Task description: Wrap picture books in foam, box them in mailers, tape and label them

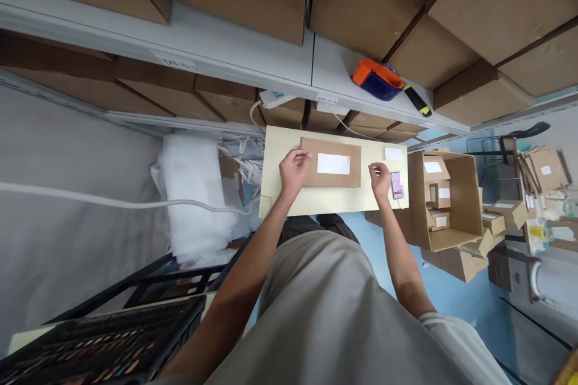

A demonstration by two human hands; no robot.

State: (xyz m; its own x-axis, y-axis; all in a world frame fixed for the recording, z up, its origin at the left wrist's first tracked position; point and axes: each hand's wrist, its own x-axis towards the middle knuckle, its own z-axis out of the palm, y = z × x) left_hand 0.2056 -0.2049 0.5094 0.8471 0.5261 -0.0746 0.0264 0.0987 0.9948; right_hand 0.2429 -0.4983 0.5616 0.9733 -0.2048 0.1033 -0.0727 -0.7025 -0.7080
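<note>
A flat brown cardboard box (311, 177) lies on the pale yellow table, with a white label (333, 163) on its top face. At the box's left edge, my left hand (294, 173) has its fingers closed in a pinch; whether it touches the box or pinches something small I cannot tell. My right hand (380, 179) hovers over the table to the right of the box, apart from it, fingers curled together, and anything in them is too small to make out. Beside that hand lies a phone (396, 185) with a lit screen, and behind it a white rectangular item (393, 154).
Shelves of cardboard boxes (361, 6) rise beyond the table (280, 138). An orange and blue tape dispenser (378, 79) and a black-yellow cutter (417, 100) lie on the shelf. At right stands an open carton (460, 198) holding smaller boxes; at left, white wrapping material (194, 192).
</note>
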